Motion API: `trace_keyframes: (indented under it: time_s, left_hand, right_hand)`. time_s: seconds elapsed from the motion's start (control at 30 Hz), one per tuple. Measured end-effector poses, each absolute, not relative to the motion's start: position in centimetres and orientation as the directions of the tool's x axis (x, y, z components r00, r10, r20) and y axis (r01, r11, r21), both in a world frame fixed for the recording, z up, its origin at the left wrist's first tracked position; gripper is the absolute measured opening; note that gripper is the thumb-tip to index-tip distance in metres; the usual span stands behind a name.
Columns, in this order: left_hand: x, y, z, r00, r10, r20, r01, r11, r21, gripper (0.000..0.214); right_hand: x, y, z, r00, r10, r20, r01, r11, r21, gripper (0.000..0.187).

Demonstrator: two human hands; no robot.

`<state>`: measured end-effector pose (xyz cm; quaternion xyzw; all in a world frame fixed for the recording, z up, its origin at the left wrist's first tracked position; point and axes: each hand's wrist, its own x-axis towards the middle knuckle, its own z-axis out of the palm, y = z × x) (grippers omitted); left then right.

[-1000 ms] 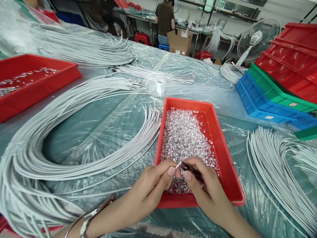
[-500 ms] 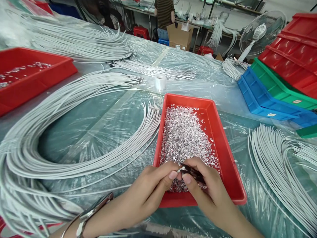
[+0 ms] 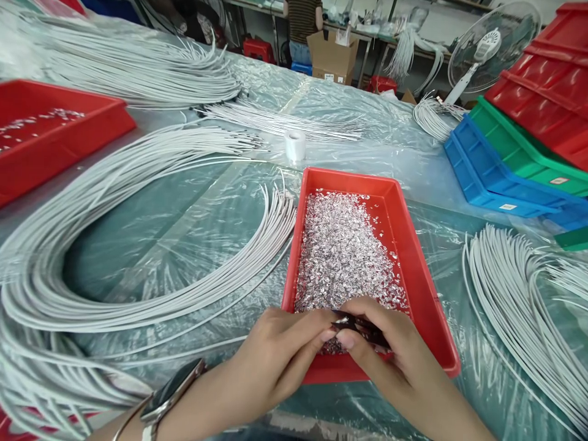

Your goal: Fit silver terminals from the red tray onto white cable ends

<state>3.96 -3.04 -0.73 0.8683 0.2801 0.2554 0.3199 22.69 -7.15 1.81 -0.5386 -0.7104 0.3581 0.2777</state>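
Note:
My left hand (image 3: 285, 349) is closed in a pinch, thumb against finger, on the end of a white cable (image 3: 215, 348) that runs in from the left behind my wrist. The cable's tip is mostly hidden by my fingers. In my right hand (image 3: 390, 349), thumb and fingers close round a dark two-pronged tool (image 3: 365, 327), like tweezers. Its tips meet the cable end where my two hands touch. Both hands are over the near part of a red tray (image 3: 427, 306), above a heap of small shiny foil scraps (image 3: 344, 251).
A large coil of white cables (image 3: 114, 315) fills the left, another bundle (image 3: 509, 294) the right. A roll of clear film (image 3: 294, 146) stands behind the tray. Red tray (image 3: 68, 153) at far left; stacked bins (image 3: 519, 153) and a fan (image 3: 487, 46) at right. A person (image 3: 303, 21) is at the back.
The tool's prongs have closed in at the cable end, and the white tip is now less visible between my fingers. The view has tilted slightly downward.

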Motion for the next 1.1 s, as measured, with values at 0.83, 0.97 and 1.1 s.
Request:
trace_keyframes:
  time_s: [0.83, 0.97, 1.1]
  left_hand:
    - [3.4, -3.9, -1.6, 0.657, 0.729, 0.192, 0.315, -0.497, 0.808, 0.018]
    - [3.6, -3.6, -0.8, 0.712, 0.689, 0.136, 0.279, -0.456, 0.845, 0.018]
    - [3.7, -3.4, -0.8, 0.734, 0.670, 0.114, 0.263, -0.434, 0.862, 0.019]
  right_hand:
    - [22.8, -7.0, 2.2, -0.186, 0.981, 0.050, 0.347, 0.113, -0.931, 0.028]
    - [23.1, -6.9, 1.9, -0.269, 0.959, 0.085, 0.377, 0.186, -0.907, 0.029]
    - [23.6, -6.7, 1.9, -0.322, 0.945, 0.061, 0.423, 0.201, -0.883, 0.017]
